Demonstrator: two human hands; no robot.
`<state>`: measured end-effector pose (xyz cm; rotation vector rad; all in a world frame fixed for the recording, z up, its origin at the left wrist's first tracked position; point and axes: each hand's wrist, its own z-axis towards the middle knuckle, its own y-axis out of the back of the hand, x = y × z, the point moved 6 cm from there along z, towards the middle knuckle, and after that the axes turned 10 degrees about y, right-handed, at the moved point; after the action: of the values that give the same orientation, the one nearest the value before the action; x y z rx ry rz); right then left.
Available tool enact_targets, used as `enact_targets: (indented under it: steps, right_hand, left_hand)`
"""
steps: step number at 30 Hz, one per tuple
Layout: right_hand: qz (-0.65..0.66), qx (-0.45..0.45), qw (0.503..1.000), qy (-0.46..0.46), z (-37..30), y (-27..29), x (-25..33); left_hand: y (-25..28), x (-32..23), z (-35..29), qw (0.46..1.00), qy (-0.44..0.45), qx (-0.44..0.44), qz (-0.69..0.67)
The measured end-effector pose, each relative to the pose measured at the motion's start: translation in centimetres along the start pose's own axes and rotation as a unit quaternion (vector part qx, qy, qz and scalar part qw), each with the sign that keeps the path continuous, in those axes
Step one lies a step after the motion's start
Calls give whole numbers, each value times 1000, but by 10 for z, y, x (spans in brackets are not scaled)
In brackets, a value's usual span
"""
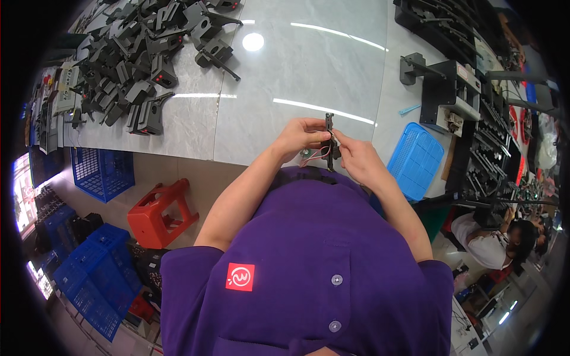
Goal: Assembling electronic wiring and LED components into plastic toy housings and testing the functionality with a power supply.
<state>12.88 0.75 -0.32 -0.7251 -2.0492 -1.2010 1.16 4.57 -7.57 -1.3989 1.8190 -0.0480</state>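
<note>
Just over the near edge of the table, my left hand (297,137) pinches a slim black plastic part (330,155), which stands lengthwise away from me. Thin pinkish wires (313,158) loop out from its left side. From the right, my right hand (361,161) closes on the same part, its index finger pressed near the left thumb. What lies beneath the right fingertips is hidden. A small round greenish piece (305,152) shows below the left hand, too small to name.
A heap of dark grey plastic housings (133,77) covers the table's left side. To the right lie a blue plastic basket (417,159), a light-blue tool (409,109) and a black machine (442,95). A red stool (155,216) and blue crates (98,270) stand on the floor; another person (488,244) sits at right.
</note>
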Motion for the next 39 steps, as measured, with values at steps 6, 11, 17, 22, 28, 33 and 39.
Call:
enact_targets:
  steps: [6,11,17,22,28,33,39]
  right_hand:
    - [20,-1,999,-34,3,0,0]
    - [229,46,960,-154,1,-6,1]
    - [503,-26,827,-252,-3,-16,0]
    - [483,-115,847,-189,-2,-34,9]
    - [385,-220,884,-147,2,-43,1]
    - [317,-232,913,-109,1,-37,8]
    - [492,-239,817,-185,-2,-44,6]
  left_hand:
    - [-1,3,3,1000,10,-7,-24]
    - [0,5,3,998,-5,-44,-50]
    - [-6,0,-3,992,-71,-99,-15]
    - [-8,-6,-10,981,-106,-160,-25]
    - [-5,0,-13,968,-118,-220,-23]
    - [-5,2,-15,957,-154,-245,-4]
    - [-5,-6,-20,944,-166,-278,63]
